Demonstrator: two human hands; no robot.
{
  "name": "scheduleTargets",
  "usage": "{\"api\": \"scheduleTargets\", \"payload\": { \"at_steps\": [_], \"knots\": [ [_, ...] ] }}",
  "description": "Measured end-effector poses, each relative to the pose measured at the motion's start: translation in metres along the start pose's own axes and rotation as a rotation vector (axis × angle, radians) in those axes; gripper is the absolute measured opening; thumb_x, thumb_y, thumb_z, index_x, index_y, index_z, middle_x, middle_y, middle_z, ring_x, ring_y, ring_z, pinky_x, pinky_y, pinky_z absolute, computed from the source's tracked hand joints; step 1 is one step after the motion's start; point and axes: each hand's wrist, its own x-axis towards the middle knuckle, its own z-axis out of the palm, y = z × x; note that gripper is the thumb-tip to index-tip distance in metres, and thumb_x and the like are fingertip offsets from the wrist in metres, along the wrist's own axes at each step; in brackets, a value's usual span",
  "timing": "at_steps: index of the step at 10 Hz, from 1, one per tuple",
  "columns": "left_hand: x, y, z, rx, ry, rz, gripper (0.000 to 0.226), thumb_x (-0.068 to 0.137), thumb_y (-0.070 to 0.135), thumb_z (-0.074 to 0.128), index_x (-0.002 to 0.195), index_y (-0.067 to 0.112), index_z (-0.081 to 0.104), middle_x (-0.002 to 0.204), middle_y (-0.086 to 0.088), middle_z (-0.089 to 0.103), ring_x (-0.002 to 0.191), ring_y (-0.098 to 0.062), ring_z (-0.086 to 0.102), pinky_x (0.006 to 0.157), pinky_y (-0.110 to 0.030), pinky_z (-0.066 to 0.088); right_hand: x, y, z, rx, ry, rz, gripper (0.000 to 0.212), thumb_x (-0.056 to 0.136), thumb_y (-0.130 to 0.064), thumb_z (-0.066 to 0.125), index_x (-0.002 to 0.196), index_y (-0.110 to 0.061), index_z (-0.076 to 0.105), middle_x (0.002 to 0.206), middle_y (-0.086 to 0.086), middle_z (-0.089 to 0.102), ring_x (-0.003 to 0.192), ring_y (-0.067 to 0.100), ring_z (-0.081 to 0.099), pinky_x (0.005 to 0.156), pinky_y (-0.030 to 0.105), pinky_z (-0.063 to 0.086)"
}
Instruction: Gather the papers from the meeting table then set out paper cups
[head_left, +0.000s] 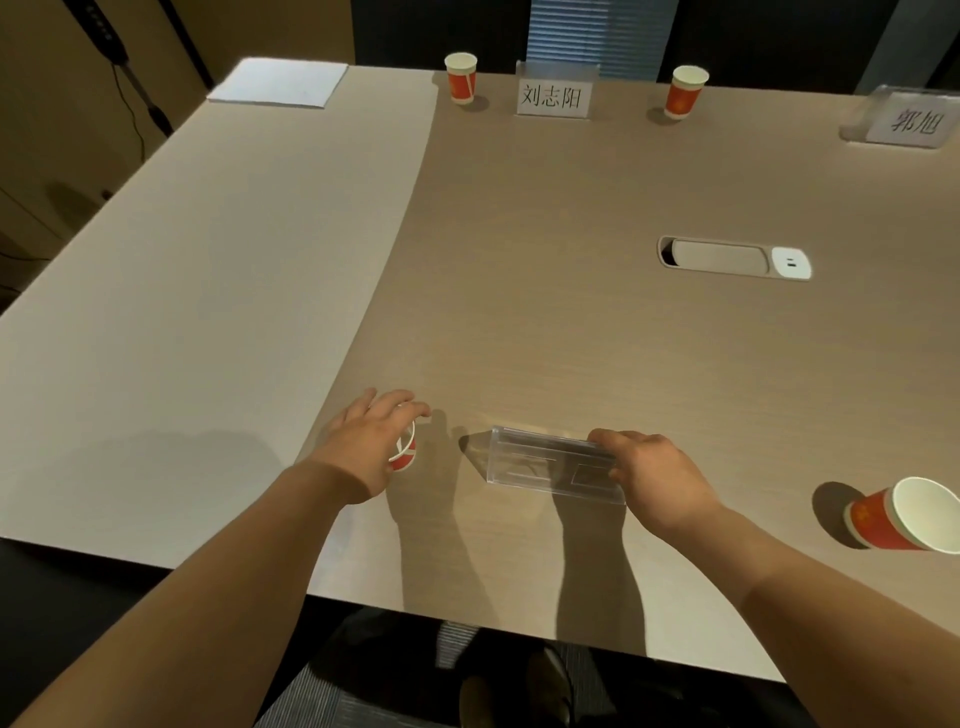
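My left hand (371, 439) curls over the top of a red and white paper cup (404, 453) standing on the meeting table (519, 312) near its front edge. My right hand (652, 475) holds the right end of a clear acrylic name stand (545, 460) lying just right of that cup. Three more red paper cups stand on the table: one at the far edge (461, 78), one further right along it (685, 92), and one at the near right (904, 514). A stack of white papers (280, 82) lies at the far left corner.
Two name cards stand at the far side, one in the middle (554, 96) and one at the right (911, 122). A cable and socket hatch (735, 258) is set into the tabletop. A dark cable stand (124, 67) rises beyond the far left corner.
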Motion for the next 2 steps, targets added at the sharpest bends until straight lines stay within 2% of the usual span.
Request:
{"api": "scheduleTargets", "payload": {
  "at_steps": [1, 2],
  "knots": [
    [-0.0045, 0.0019, -0.0022, 0.040, 0.007, -0.002, 0.095, 0.074, 0.021, 0.080, 0.146, 0.044, 0.022, 0.162, 0.004, 0.014, 0.150, -0.030, 0.010, 0.119, -0.048, 0.020, -0.0006, -0.0012, 0.0008, -0.079, -0.010, 0.016, 0.051, 0.095, -0.011, 0.050, 0.143, -0.029, 0.044, 0.130, 0.003, 0.063, 0.115, 0.031, 0.057, 0.091, 0.038, 0.051],
    [-0.0138, 0.0002, -0.0116, 0.000, 0.011, 0.018, 0.096, 0.071, 0.042, 0.077, 0.147, 0.043, 0.018, 0.161, 0.002, 0.013, 0.149, -0.029, 0.010, 0.120, -0.050, 0.017, -0.0040, -0.0087, -0.0058, -0.128, -0.024, 0.060, 0.052, 0.096, -0.020, 0.048, 0.146, -0.030, 0.039, 0.140, 0.000, 0.057, 0.131, 0.028, 0.047, 0.102, 0.038, 0.041]
  ]
}}
